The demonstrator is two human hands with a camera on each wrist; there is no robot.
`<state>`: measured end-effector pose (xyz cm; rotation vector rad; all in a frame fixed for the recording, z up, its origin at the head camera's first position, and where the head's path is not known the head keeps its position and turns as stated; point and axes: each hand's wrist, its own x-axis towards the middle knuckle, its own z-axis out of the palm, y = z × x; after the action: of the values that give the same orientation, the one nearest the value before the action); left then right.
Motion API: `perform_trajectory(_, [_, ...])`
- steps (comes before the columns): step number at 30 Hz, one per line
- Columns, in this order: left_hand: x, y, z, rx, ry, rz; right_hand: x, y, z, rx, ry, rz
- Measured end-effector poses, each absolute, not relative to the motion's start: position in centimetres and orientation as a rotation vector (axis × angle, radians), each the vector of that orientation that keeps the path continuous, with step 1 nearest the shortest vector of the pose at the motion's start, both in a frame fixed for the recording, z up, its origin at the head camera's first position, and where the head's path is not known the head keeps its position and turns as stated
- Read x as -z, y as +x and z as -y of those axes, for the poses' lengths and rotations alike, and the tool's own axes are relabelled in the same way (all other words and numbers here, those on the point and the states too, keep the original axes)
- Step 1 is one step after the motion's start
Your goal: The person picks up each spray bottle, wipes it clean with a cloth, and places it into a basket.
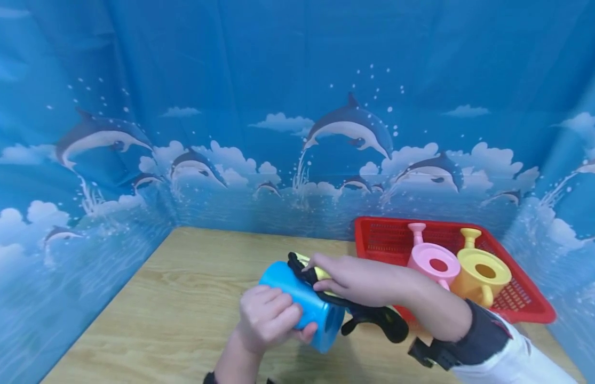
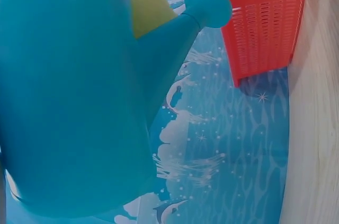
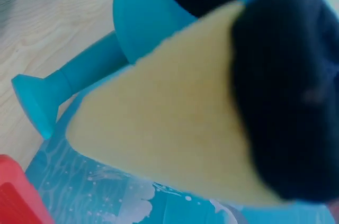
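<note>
My left hand [image 1: 269, 316] grips a blue watering can [image 1: 297, 290] by its side, tilted over the table with its round opening facing lower right. The fingers curl round the body, and the handle is hidden. In the left wrist view the can's spout [image 2: 161, 57] ends in a round rose [image 2: 211, 5]. My right hand [image 1: 347, 276] holds a cloth [image 3: 159, 123], yellow with thick black edging, against the can's upper side. A black flap of the cloth hangs below the right wrist, near the can's opening.
A red plastic basket [image 1: 381, 234] stands at the back right of the wooden table [image 1: 182, 298]. In it are a pink watering can [image 1: 422, 258] and a yellow watering can [image 1: 496, 261]. A blue dolphin-print sheet [image 1: 259, 64] rises behind and at both sides.
</note>
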<state>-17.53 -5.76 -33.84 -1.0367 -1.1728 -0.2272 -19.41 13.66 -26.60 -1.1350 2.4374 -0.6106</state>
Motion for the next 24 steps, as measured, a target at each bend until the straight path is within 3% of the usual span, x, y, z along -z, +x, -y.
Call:
perform_trajectory(10, [33.8, -17.7, 6.1, 0.216, -1.031, 1.136, 26.3, -19.0, -16.1, 0.697, -1.128, -2.414])
perform_trajectory(24, [33.6, -17.1, 5.2, 0.229, -1.079, 1.087, 27.1, -21.8, -12.7, 0.687, -1.117, -2.327])
